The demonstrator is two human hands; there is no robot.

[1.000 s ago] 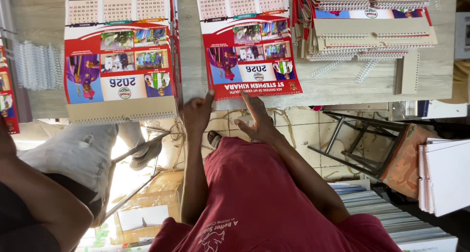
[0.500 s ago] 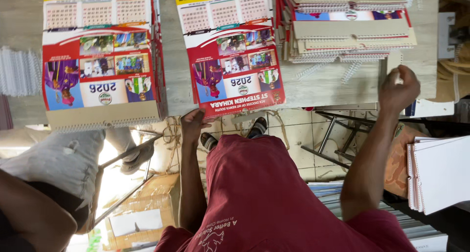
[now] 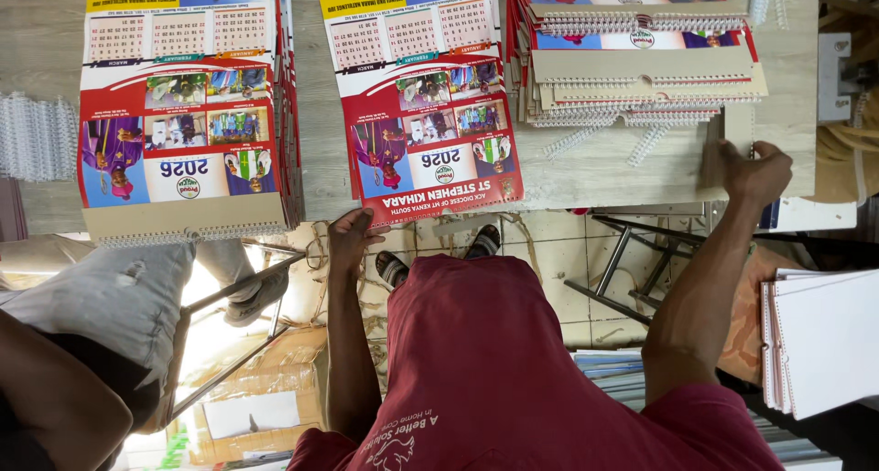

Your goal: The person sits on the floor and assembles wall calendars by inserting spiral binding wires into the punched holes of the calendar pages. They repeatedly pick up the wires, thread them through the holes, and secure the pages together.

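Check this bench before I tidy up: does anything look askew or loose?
Yes. The middle calendar lies tilted, its near edge overhanging the table by the left hand. Loose white binding coils lie scattered below the bound stack, near the right hand.
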